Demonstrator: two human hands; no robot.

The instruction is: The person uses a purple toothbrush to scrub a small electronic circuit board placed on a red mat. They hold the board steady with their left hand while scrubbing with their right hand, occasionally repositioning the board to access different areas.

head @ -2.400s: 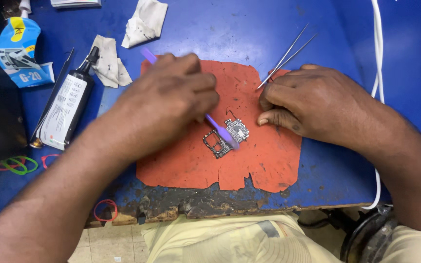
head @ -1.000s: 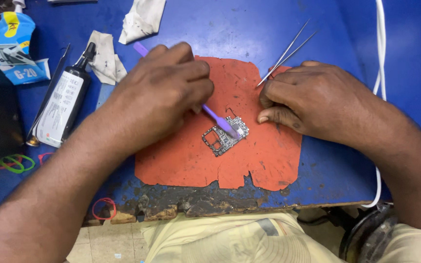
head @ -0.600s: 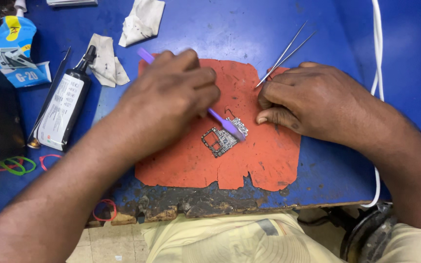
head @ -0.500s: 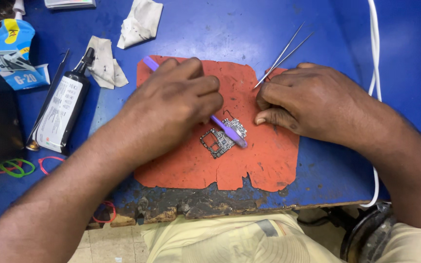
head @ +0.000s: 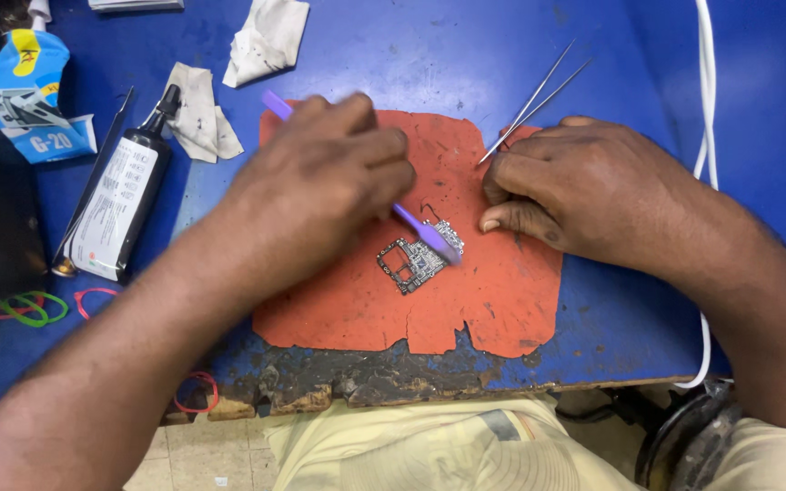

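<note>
A small circuit board [head: 418,255] is laid near the middle of a mat [head: 466,309] spread on the workbench [head: 411,55], close to its near edge. The left hand [head: 320,195] is placed left of the board, a thin tool [head: 416,230] being held across it; the right hand [head: 575,186] is rested on the mat's right side, with tweezers [head: 534,100] behind it. A glue bottle [head: 120,200] and cloths [head: 200,114] are seen at far left, a cable [head: 707,136] at right.
</note>
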